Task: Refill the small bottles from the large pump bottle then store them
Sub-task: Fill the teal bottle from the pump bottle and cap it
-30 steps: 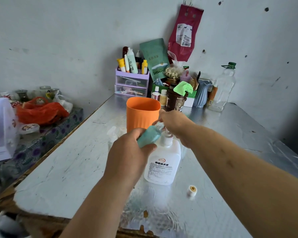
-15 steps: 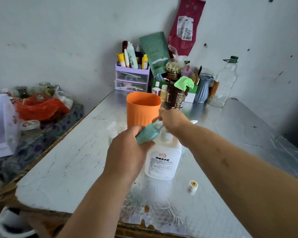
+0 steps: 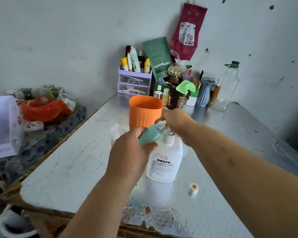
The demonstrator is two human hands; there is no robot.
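A home corner: a foil-covered bench (image 3: pixel 76 160) against a scuffed pale wall (image 3: pixel 58 40), with toiletry tubes (image 3: pixel 134 60) in a lilac plastic drawer organiser (image 3: pixel 134 81), a blue ribbed vase (image 3: pixel 204 95), and a clear plastic bottle (image 3: pixel 228 86).

A small teal plastic bottle (image 3: pixel 149 135), a large white plastic pump bottle (image 3: pixel 164 162) with dark print and a red-orange round logo, a ribbed orange plastic cup (image 3: pixel 144 111) and a small white round cap (image 3: pixel 193 188) with an orange centre stand out against the scuffed silvery metal tabletop (image 3: pixel 72 165).

purple drawer organiser (image 3: pixel 134 81), blue vase (image 3: pixel 204 94), orange bag (image 3: pixel 45 109)
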